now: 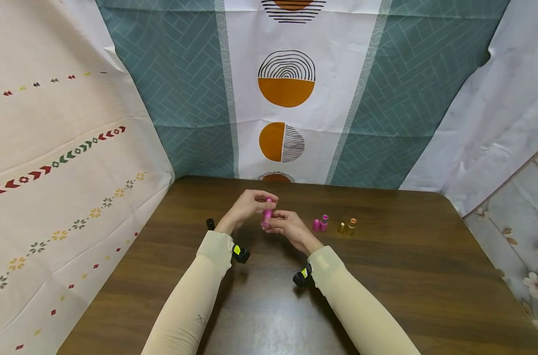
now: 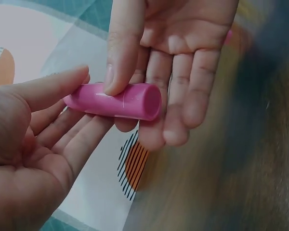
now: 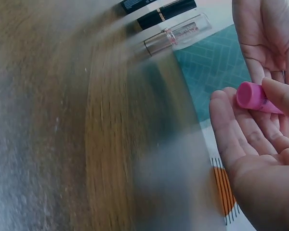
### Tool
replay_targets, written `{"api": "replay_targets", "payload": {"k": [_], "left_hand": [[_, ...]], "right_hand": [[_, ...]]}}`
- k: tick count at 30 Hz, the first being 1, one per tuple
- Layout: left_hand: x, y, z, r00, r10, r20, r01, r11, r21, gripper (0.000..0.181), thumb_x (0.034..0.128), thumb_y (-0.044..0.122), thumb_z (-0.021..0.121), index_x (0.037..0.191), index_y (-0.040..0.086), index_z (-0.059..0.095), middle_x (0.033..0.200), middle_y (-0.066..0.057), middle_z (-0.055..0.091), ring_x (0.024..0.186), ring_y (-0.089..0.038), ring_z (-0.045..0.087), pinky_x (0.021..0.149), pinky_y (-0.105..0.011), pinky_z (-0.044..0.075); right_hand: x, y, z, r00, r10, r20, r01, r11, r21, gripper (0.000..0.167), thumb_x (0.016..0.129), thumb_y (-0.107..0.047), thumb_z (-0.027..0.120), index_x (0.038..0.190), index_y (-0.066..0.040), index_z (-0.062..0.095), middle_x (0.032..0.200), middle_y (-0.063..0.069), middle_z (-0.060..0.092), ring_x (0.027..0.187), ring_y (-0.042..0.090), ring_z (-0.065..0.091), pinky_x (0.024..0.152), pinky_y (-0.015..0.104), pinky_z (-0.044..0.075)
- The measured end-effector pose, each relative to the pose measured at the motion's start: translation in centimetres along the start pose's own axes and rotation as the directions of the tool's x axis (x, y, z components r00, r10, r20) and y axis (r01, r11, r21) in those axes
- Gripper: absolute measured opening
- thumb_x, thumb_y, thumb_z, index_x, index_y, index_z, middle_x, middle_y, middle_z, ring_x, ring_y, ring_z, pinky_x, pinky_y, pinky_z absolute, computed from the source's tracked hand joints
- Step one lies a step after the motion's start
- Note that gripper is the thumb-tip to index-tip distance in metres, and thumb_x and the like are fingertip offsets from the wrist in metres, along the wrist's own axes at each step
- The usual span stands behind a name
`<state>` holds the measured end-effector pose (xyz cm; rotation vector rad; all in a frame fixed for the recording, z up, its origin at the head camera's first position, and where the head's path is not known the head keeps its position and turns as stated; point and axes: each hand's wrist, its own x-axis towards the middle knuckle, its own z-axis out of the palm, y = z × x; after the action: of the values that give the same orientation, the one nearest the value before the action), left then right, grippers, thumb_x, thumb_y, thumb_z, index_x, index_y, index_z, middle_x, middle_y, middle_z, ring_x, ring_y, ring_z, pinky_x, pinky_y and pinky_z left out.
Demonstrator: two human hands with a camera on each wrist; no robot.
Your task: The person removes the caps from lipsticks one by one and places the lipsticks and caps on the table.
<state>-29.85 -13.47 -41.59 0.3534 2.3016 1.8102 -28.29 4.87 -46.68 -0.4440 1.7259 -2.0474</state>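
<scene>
I have the pink tube point(image 2: 137, 103) between both hands, above the tabletop point(image 1: 269, 315). My right hand point(image 1: 291, 227) pinches its flat-ended part, thumb on top, the other fingers spread fairly straight beneath. My left hand point(image 1: 246, 209), half open, holds the rounded end between thumb and fingers. To the right stand two pink pieces point(image 1: 324, 226), then two gold pieces point(image 1: 351, 226); a black tube point(image 1: 210, 224) lies beside my left wrist.
</scene>
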Motion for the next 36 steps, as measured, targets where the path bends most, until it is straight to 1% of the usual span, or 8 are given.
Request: {"api": "replay_targets", "payload": {"k": [2,5,8,12,18,23,31,36], "left_hand": [[0.2,0.0,0.4,1.0,0.005,-0.008,-0.005,1.0,0.008,0.028,0.0976,0.008,0.073,0.124,-0.001,0.073,0.123,-0.017,0.073,0.11,-0.028,0.07,0.101,-0.045,0.054],[0.5,-0.1,1.0,0.999,0.033,-0.018,-0.032,0.998,0.057,0.027,0.0969,0.01,0.075,0.122,0.001,0.075,0.119,-0.013,0.075,0.108,-0.027,0.071,0.098,-0.041,0.056],[0.9,-0.3,1.5,0.997,0.074,-0.022,-0.071,0.992,0.108,0.026,0.0969,0.013,0.075,0.121,0.003,0.076,0.117,-0.011,0.076,0.107,-0.026,0.071,0.097,-0.039,0.057],[1.2,-0.2,2.2,0.994,0.108,-0.026,-0.103,0.987,0.126,0.026,0.0968,0.017,0.076,0.12,0.005,0.077,0.115,-0.01,0.077,0.108,-0.026,0.07,0.097,-0.04,0.057],[1.4,0.1,2.9,0.991,0.13,-0.028,-0.126,0.986,0.112,0.026,0.0974,0.016,0.075,0.121,0.005,0.077,0.115,-0.01,0.077,0.107,-0.026,0.071,0.096,-0.039,0.057],[1.7,0.2,3.5,0.989,0.147,-0.023,-0.144,0.984,0.108,0.025,0.0976,0.015,0.075,0.12,0.006,0.077,0.113,-0.009,0.077,0.106,-0.025,0.071,0.098,-0.04,0.056],[2.2,0.0,4.0,0.989,0.147,-0.015,-0.147,0.989,0.021,0.023,0.0965,0.011,0.076,0.117,0.002,0.078,0.11,-0.012,0.078,0.103,-0.024,0.072,0.096,-0.039,0.057],[2.3,0.1,4.4,0.987,0.158,-0.009,-0.158,0.987,0.005,0.025,0.0967,0.01,0.075,0.119,-0.002,0.076,0.112,-0.015,0.077,0.103,-0.024,0.072,0.095,-0.039,0.057]], "right_hand": [[-0.2,-0.1,-0.3,1.0,-0.007,-0.003,0.007,1.0,0.016,0.036,0.104,0.0,0.06,0.132,0.022,0.054,0.114,0.025,0.074,0.097,0.021,0.074,0.097,0.041,0.057],[-0.5,-0.2,-0.7,1.0,-0.012,-0.014,0.013,0.999,0.032,0.036,0.103,0.001,0.06,0.132,0.022,0.054,0.118,0.029,0.071,0.099,0.022,0.075,0.099,0.043,0.056],[-0.9,-0.4,-1.2,0.999,-0.013,-0.032,0.014,0.999,0.037,0.038,0.103,0.002,0.06,0.133,0.024,0.051,0.117,0.03,0.071,0.098,0.023,0.075,0.097,0.043,0.057],[-1.2,-0.6,-1.9,0.999,-0.015,-0.049,0.016,1.0,0.027,0.039,0.103,0.002,0.059,0.133,0.025,0.05,0.114,0.027,0.073,0.096,0.022,0.075,0.094,0.04,0.059],[-1.8,-1.1,-2.6,0.998,-0.031,-0.053,0.031,0.999,0.007,0.033,0.103,0.003,0.06,0.129,0.023,0.056,0.11,0.025,0.074,0.092,0.02,0.076,0.091,0.039,0.06],[-2.4,-1.5,-3.3,0.998,-0.034,-0.059,0.032,0.999,-0.026,0.034,0.102,0.003,0.06,0.129,0.024,0.056,0.113,0.031,0.072,0.092,0.021,0.076,0.092,0.041,0.059],[-2.6,-1.5,-4.2,0.998,-0.035,-0.042,0.033,0.998,-0.055,0.04,0.103,0.003,0.059,0.132,0.028,0.049,0.112,0.03,0.072,0.091,0.02,0.076,0.093,0.041,0.059],[-2.9,-1.6,-4.5,0.998,-0.04,-0.048,0.037,0.998,-0.054,0.038,0.103,0.003,0.06,0.132,0.026,0.052,0.11,0.028,0.074,0.091,0.02,0.076,0.091,0.041,0.06]]}}
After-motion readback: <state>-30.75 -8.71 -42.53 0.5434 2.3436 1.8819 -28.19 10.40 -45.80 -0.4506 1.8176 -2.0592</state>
